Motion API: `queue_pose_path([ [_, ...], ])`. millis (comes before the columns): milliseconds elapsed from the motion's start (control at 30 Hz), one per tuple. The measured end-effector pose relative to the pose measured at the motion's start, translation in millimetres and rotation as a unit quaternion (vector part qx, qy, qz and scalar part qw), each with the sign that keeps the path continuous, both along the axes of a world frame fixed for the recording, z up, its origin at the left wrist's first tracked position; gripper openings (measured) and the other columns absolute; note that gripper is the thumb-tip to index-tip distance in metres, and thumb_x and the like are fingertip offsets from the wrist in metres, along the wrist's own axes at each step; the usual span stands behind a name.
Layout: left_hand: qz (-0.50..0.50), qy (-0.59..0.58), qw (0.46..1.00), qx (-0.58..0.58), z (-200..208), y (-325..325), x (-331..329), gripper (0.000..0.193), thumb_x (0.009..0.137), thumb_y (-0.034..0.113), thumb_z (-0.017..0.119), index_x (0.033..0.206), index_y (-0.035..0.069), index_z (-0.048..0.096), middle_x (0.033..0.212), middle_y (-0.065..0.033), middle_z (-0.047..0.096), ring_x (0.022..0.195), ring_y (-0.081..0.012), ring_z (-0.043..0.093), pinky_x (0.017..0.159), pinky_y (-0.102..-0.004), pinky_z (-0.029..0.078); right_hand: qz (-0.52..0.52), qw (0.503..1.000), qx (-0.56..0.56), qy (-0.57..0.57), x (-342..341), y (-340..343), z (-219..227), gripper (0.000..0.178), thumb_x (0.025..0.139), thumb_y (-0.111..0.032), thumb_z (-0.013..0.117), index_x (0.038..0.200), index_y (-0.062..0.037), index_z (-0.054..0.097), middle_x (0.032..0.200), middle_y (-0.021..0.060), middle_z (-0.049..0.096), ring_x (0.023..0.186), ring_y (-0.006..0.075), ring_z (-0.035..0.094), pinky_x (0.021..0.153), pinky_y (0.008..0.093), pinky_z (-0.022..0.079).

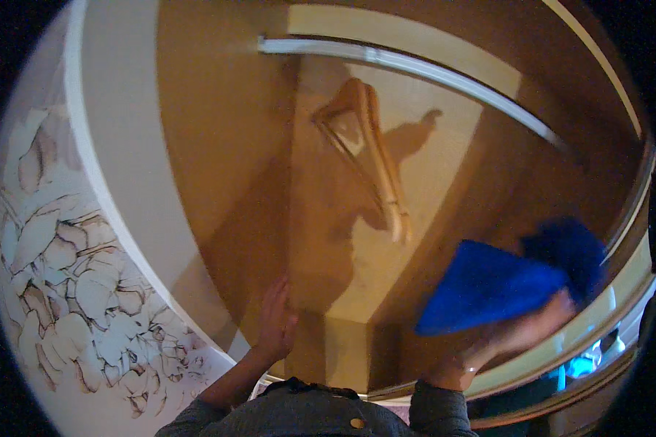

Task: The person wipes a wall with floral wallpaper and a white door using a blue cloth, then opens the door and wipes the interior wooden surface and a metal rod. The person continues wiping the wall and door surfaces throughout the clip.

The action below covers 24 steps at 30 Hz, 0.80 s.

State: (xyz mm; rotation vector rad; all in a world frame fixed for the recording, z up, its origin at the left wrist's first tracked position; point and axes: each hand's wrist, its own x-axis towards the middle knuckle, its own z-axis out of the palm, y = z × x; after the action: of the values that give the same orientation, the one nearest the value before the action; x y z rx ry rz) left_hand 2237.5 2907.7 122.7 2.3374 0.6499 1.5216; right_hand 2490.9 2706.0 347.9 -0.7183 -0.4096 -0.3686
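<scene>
Inside a wooden wardrobe [219, 146], under the rail [415, 67]. Right hand [521, 331] gripping a blue cloth [488, 284], blurred, low at the right near the door frame [619, 291]; long axis slanting from lower left up to upper right. Left hand [275, 320] flat, fingers together, pressed on the left inner wall. Wooden hanger [368, 149] on the rail, well above the cloth, slanting down to the right.

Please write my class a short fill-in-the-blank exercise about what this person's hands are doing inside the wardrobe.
1. The right hand holds a ____ cloth.
2. The left hand rests flat on the wardrobe's ____ panel.
3. From the rail hang wooden ____.
4. The wall on the left shows a ____ pattern.

Missing words: blue; wooden; hangers; leaf
</scene>
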Motion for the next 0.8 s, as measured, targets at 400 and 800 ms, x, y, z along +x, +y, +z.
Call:
queue_pose_path([
  [400,0.239,-0.061,0.933,0.264,133,14,-121,0.05,0.101,0.035,0.036,0.13,0.0,0.055,0.141,-0.0273,0.049,0.129,-0.0474,0.048,0.106,-0.0553,0.039,0.204,0.919,-0.147,-0.304,-188,232,-35,0.037,0.104,-0.018,0.047,0.135,0.0015,0.05,0.143,0.0163,0.051,0.132,0.0286,0.047,0.113,0.0404,0.033],
  [800,0.272,-0.076,0.923,0.262,123,23,-129,0.049,0.099,0.034,0.036,0.118,-0.004,0.06,0.135,-0.0268,0.055,0.13,-0.0475,0.046,0.109,-0.0552,0.037,0.277,0.844,-0.064,-0.456,-209,378,13,0.056,0.106,-0.037,0.034,0.153,-0.0049,0.036,0.163,0.0162,0.025,0.151,0.0364,0.018,0.122,0.047,0.011],
])
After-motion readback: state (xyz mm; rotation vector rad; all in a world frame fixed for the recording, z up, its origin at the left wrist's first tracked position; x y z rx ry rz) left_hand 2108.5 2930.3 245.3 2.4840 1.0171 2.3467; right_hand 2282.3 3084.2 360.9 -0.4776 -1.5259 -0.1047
